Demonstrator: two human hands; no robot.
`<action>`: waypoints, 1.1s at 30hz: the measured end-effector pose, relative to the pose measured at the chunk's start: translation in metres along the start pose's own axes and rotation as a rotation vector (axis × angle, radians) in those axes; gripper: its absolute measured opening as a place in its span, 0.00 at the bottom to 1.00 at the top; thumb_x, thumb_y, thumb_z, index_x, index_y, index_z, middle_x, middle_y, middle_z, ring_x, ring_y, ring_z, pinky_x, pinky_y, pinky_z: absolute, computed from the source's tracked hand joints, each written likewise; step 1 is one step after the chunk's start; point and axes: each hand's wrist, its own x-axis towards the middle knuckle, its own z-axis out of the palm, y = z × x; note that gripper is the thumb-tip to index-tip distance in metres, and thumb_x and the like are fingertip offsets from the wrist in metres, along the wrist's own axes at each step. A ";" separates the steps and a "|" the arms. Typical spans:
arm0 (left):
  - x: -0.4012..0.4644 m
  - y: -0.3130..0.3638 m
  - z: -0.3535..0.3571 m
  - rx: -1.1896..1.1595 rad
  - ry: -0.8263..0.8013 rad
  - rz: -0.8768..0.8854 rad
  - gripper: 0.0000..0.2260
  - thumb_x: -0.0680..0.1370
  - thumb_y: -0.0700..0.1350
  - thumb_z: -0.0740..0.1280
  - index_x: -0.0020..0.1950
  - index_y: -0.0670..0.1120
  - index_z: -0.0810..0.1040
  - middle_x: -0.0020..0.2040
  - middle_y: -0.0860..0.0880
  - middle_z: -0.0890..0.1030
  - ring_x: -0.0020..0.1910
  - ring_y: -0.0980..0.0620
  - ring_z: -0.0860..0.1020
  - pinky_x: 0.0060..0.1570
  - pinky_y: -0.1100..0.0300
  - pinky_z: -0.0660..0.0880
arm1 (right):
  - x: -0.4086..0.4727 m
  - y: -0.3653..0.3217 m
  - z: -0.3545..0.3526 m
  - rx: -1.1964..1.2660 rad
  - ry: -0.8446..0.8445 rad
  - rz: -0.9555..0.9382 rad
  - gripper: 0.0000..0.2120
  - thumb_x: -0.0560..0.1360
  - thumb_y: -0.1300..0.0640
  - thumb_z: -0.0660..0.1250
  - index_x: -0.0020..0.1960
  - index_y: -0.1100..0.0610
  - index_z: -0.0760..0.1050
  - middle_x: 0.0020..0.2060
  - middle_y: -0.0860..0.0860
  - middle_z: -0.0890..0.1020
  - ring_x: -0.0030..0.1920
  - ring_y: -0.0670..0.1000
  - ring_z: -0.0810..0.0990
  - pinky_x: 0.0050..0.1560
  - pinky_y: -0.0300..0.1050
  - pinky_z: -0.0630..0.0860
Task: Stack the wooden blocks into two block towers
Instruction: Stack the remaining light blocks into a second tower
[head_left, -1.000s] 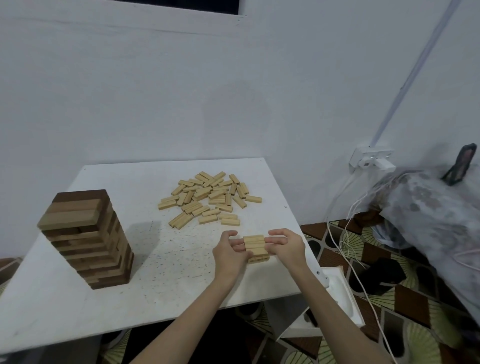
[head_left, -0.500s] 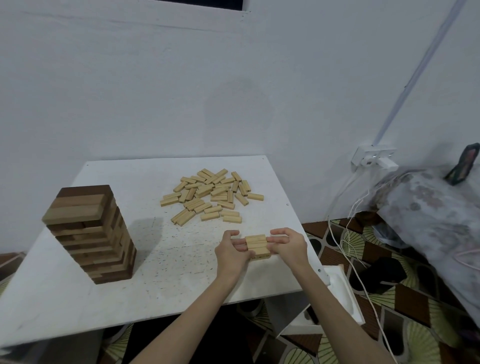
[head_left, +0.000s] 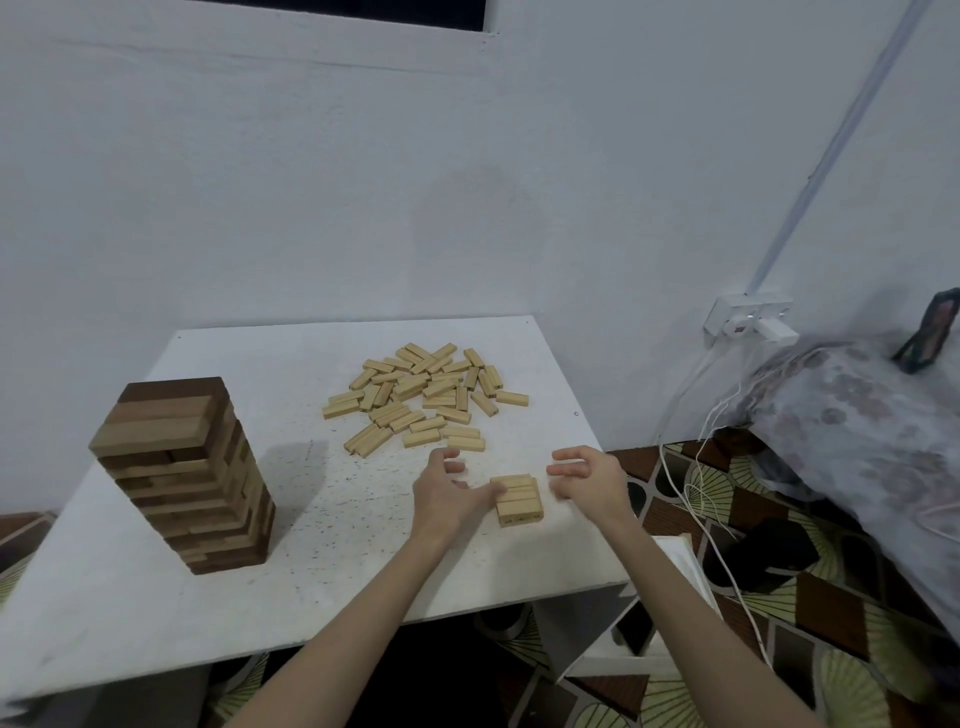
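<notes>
Table: a white top (head_left: 156, 597) against a pale wall, speckled with dark flecks near the middle
Dark tower: a tall stack of brown and tan blocks (head_left: 189, 475) stands upright on the table's left side, its layers crossing one another
Loose blocks: a scattered heap of light wooden pieces (head_left: 423, 395) lies toward the far middle of the table, flat and at mixed angles
Small stack: a low pile of light blocks (head_left: 517, 500) sits near the front right edge, between the two hands, only a few layers high
Left hand: (head_left: 449, 496) just left of the small stack, fingers loosely spread and holding nothing; one fingertip seems to touch the stack's left side
Right hand: (head_left: 589, 480) just right of the small stack and apart from it, fingers relaxed, slightly curled, holding nothing
Floor: patterned brown and green covering (head_left: 831, 597) at right, with white cables (head_left: 691, 467) trailing down from a wall socket (head_left: 748, 317)
</notes>
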 end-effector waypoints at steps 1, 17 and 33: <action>0.003 0.002 -0.005 0.038 -0.051 0.020 0.34 0.64 0.49 0.79 0.65 0.46 0.68 0.57 0.49 0.75 0.51 0.51 0.75 0.46 0.63 0.70 | 0.001 -0.005 -0.003 -0.003 -0.011 -0.016 0.14 0.70 0.76 0.65 0.51 0.63 0.77 0.44 0.59 0.82 0.36 0.48 0.78 0.35 0.34 0.77; 0.015 0.029 0.000 -0.568 -0.249 -0.622 0.35 0.80 0.63 0.50 0.73 0.35 0.57 0.41 0.42 0.66 0.34 0.48 0.66 0.55 0.49 0.68 | -0.003 -0.032 0.010 -0.022 -0.239 0.346 0.32 0.80 0.38 0.48 0.73 0.62 0.60 0.59 0.60 0.74 0.57 0.58 0.77 0.58 0.51 0.75; 0.000 0.056 0.002 -0.454 -0.333 -0.438 0.32 0.81 0.62 0.44 0.76 0.40 0.52 0.39 0.43 0.71 0.34 0.47 0.71 0.16 0.66 0.68 | -0.011 -0.053 0.018 -0.092 -0.265 0.312 0.36 0.78 0.34 0.41 0.69 0.61 0.67 0.61 0.64 0.76 0.61 0.60 0.75 0.65 0.53 0.69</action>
